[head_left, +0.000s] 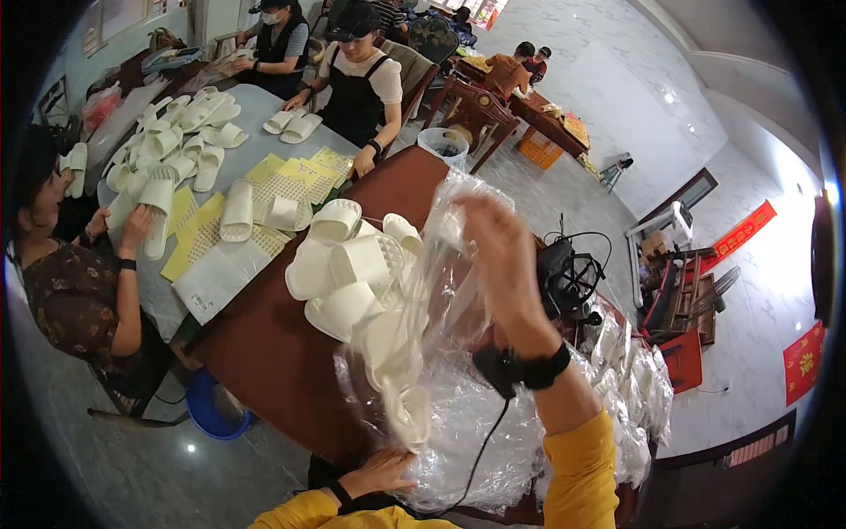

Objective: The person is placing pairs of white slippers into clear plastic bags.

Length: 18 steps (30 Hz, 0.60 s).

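Note:
Clear plastic film (449, 291) rises from the brown tabletop beside my raised right hand (502, 251). Motion smears that hand's fingers, so I cannot tell whether they grip the film. My left hand (381, 473) lies low at the table's near edge, fingers stretched out against the plastic. Just above it stands the end of a cream slipper (409, 416), partly behind film. More cream slippers (345, 309) are heaped on the table, left of my right hand. Flat clear plastic bags (476, 441) spread under my right forearm.
At the grey table (291, 145) on the left, two co-workers handle slippers near a large slipper pile (176, 132) and yellow sticker sheets (308, 176). Bagged slippers (621, 388) lie right. A blue bucket (217, 407) stands on the floor; a white bin (443, 147) stands beyond the table.

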### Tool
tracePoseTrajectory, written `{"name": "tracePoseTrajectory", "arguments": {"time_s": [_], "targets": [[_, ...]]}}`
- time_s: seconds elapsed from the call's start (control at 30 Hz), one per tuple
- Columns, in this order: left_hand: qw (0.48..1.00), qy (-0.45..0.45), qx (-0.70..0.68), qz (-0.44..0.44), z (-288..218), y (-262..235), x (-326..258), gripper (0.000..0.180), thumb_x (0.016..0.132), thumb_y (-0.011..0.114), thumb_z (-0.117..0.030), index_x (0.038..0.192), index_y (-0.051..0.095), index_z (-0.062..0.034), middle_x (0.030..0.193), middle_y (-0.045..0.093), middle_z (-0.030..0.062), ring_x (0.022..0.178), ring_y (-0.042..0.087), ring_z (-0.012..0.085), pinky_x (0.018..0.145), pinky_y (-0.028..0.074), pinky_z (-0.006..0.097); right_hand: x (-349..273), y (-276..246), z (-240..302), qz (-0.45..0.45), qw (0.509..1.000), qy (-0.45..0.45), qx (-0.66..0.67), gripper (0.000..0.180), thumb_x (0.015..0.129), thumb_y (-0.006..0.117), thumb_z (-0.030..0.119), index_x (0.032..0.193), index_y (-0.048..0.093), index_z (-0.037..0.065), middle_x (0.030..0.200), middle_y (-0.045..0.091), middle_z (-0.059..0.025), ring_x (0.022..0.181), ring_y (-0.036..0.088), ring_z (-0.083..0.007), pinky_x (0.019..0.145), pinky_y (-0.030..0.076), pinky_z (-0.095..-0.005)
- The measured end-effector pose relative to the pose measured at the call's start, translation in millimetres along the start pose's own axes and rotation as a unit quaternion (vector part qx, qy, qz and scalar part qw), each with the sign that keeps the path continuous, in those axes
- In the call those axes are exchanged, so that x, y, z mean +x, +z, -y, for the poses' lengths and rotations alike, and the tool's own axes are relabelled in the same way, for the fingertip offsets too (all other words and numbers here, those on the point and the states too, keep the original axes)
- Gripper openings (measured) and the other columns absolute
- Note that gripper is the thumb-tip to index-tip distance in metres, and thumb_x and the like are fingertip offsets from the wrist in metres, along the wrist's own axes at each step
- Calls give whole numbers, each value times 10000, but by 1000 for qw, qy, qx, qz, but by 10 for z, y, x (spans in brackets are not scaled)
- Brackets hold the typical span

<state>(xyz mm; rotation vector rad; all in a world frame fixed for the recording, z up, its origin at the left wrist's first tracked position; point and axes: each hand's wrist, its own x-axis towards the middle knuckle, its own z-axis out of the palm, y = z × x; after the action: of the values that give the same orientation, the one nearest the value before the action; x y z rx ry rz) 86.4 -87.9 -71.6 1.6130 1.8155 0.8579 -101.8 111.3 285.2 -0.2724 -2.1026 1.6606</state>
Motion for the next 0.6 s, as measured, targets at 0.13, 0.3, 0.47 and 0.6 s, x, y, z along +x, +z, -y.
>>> {"name": "tracePoseTrajectory", "arguments": {"time_s": [0.13, 0.3, 0.47, 0.6], "targets": [[997, 58, 22, -43, 142, 133, 95, 824, 873, 590, -428, 1472, 216, -5, 1453, 322, 262, 1356, 304, 403, 1134, 238, 460, 304, -314, 382, -118, 977, -150, 97, 244, 976, 487, 183, 1156, 589, 55, 676, 448, 45, 557, 348, -37, 472, 280, -192], [976, -15, -212, 47, 394, -313, 198, 496, 936, 573, -344, 1331, 485, -59, 1123, 590, 158, 1011, 556, 259, 917, 440, 374, -293, -955, 536, -174, 962, -105, 184, 273, 987, 520, 182, 1233, 530, 64, 966, 589, -51, 549, 354, -23, 460, 284, -170], [976, 31, -203, 74, 703, -1538, 426, 441, 942, 593, -282, 1327, 513, -83, 1142, 597, 78, 1011, 557, 186, 878, 462, 321, -1630, -1557, 101, -268, 920, 13, -286, 431, 977, 498, 137, 1384, 399, 37, 1042, 627, -72, 563, 371, -7, 460, 287, -150], [998, 35, -51, -28, 1231, -1811, 462, 311, 971, 523, -295, 1143, 656, -73, 1033, 687, 90, 914, 615, 301, 830, 477, 375, -2504, -1594, -318, -244, 958, 134, -63, 746, 961, 449, 40, 1525, -18, 186, 1335, 544, -162, 541, 369, -8, 443, 319, -145]]}}
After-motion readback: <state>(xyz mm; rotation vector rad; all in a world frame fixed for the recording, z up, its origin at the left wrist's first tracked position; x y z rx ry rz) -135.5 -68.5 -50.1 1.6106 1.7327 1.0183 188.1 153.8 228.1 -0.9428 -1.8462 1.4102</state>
